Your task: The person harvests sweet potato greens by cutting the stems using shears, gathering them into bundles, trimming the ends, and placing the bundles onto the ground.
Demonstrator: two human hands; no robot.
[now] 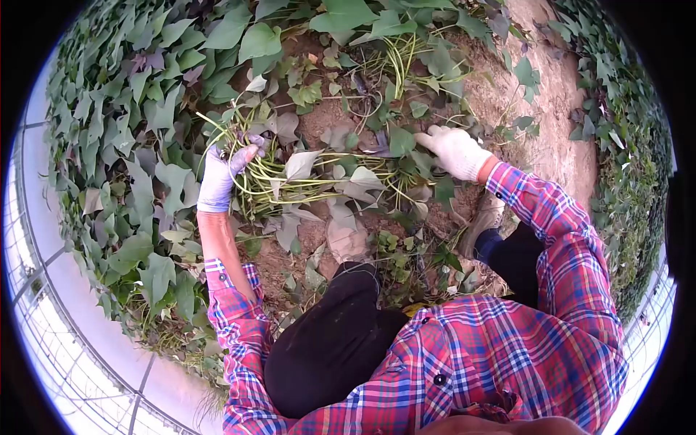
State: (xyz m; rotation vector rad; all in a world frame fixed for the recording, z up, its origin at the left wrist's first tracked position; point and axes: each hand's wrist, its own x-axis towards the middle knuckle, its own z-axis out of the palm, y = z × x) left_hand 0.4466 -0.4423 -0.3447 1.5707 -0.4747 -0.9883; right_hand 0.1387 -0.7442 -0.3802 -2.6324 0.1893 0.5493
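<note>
My left hand (221, 174), in a pale thin glove, is closed round one end of a bundle of vine stems (290, 185). The long green stems and their leaves stretch right from it, low over the soil. Some cut-looking stem ends poke up above the fist. My right hand (455, 151), in a white knit glove, is at the other side of the bundle, beside a broad green leaf (401, 142). Its fingers look bent together near that leaf; what lies in them, if anything, is hidden.
Dense leafy vines (145, 94) cover the left and the far side. Another bunch of stems (399, 61) lies beyond my hands. Bare soil (554, 109) runs along the right, with more foliage (631, 138) past it. My shoes (484, 217) stand among the leaves.
</note>
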